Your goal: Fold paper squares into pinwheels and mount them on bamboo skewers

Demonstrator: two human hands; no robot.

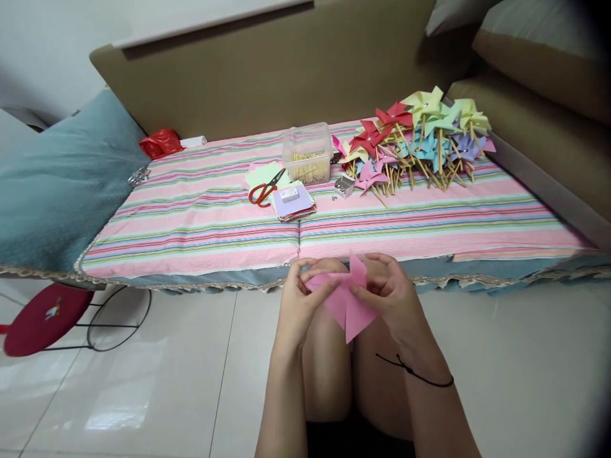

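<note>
Above the person's knees point(329, 375), in front of the striped cover point(200, 219), is a slit pink paper square point(348, 312). The left hand point(296, 302) pinches its left side between thumb and fingers; the right hand point(395, 296) grips its right side, near a paper point that stands up. On the cover, red-handled scissors point(270, 186) lie beside a stack of coloured paper squares point(298, 203), near a clear plastic tub point(305, 138) of thin sticks point(308, 169); to the right are heaped multicoloured paper pinwheels point(432, 147)
</note>
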